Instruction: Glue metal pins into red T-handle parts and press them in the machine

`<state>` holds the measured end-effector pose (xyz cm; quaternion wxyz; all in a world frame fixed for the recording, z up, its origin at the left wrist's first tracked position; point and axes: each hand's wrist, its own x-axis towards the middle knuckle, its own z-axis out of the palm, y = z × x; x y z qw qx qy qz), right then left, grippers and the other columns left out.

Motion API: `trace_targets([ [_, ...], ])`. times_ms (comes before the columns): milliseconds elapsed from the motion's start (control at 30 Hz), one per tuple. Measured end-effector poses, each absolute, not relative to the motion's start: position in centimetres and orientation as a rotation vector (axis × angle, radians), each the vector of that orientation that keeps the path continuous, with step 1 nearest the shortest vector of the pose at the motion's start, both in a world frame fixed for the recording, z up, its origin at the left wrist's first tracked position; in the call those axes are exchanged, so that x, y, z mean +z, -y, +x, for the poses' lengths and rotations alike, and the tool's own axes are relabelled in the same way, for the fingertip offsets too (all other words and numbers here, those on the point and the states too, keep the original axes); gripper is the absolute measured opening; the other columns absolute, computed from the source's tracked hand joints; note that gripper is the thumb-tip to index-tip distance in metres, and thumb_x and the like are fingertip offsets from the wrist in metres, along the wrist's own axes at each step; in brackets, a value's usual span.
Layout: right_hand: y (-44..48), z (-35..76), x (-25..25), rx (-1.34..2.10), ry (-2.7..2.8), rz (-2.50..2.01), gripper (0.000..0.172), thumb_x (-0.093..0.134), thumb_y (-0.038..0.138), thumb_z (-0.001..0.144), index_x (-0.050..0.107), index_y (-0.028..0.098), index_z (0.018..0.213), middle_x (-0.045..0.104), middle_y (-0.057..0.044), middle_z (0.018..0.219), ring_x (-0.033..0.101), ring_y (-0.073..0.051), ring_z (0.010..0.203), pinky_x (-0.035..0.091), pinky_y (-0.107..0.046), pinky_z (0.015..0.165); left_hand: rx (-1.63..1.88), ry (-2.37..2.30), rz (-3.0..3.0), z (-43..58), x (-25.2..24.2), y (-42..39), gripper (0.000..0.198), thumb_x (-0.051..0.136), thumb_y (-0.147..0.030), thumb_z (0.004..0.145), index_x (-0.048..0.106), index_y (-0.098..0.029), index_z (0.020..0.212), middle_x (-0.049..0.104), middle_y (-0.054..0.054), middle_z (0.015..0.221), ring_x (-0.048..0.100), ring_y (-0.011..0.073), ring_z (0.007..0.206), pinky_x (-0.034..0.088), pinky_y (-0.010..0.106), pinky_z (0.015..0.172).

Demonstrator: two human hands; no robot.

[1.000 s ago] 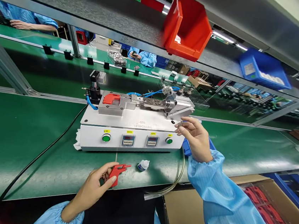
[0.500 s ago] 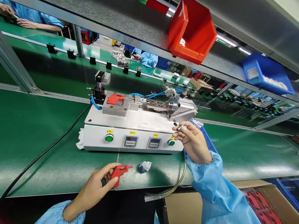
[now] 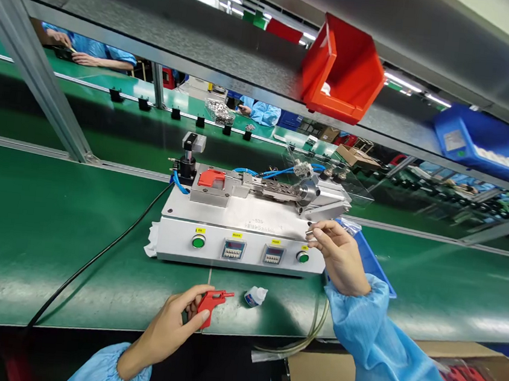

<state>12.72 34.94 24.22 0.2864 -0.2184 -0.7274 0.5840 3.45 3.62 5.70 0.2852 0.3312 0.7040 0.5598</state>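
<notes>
Left hand [image 3: 166, 327] gripping red part [image 3: 208, 308] above the desk's [image 3: 110, 305] front edge, right hand [image 3: 341, 255] pinching metal piece [image 3: 309, 232] by the machine's [image 3: 180, 244] right front corner, bottle [image 3: 254, 297] near red part.

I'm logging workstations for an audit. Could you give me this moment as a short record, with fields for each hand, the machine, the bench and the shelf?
Left hand: holds a red gun-shaped part
Right hand: pinches a small metallic piece, details too small to tell
Machine: white front, two green buttons, another red part in its fixture
Bench: green; small bottle before the machine
Shelf: red bin, blue bin
</notes>
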Motion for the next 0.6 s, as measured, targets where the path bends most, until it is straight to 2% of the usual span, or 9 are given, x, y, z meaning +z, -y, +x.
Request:
trace_targets([
  [100,-35.0,11.1,24.3,1.485,2.019,-0.528,0.045,0.09,0.059,0.074,0.064,0.023,0.084,0.067,0.0,0.075,0.063,-0.015,0.067,0.057,-0.029,0.063,1.487,-1.89,0.868,3.5,5.9,-3.9,0.041,0.06,-0.04,0.097,0.071,-0.023,0.132,0.069,0.002,0.085,0.063,0.0177,0.076,0.056,0.028,0.075],
  [267,-35.7,4.8,24.8,1.214,2.157,-0.378,0.043,0.081,0.06,0.079,0.061,0.022,0.085,0.069,-0.003,0.077,0.067,-0.019,0.074,0.058,-0.033,0.069,1.503,-1.874,0.875,3.4,6.2,-4.4,0.039,0.061,-0.037,0.094,0.073,-0.022,0.128,0.071,0.003,0.086,0.063,0.0171,0.075,0.055,0.027,0.074],
  [367,-35.6,-0.4,25.6,0.94,2.278,-0.279,0.032,0.077,0.052,0.084,0.066,0.022,0.088,0.073,-0.005,0.084,0.072,-0.022,0.082,0.06,-0.037,0.078,1.531,-1.892,0.869,3.5,6.1,-4.6,0.039,0.061,-0.035,0.093,0.074,-0.022,0.127,0.072,0.003,0.085,0.063,0.017,0.074,0.056,0.027,0.074],
  [500,-34.4,-6.0,26.1,0.669,2.46,-0.237,0.012,0.067,0.031,0.091,0.075,0.024,0.096,0.079,-0.006,0.092,0.075,-0.025,0.09,0.059,-0.04,0.087,1.548,-1.898,0.872,3.6,5.8,-4.7,0.041,0.061,-0.032,0.092,0.072,-0.023,0.129,0.074,0.003,0.088,0.064,0.0175,0.077,0.056,0.026,0.076],
  [600,-33.4,-7.9,25.7,0.467,2.592,-0.238,0.014,0.065,0.022,0.09,0.078,0.025,0.093,0.081,-0.006,0.093,0.075,-0.027,0.09,0.058,-0.041,0.088,1.54,-1.906,0.872,3.5,5.9,-4.7,0.042,0.06,-0.029,0.091,0.072,-0.023,0.13,0.073,0.003,0.089,0.063,0.0175,0.078,0.055,0.026,0.076],
])
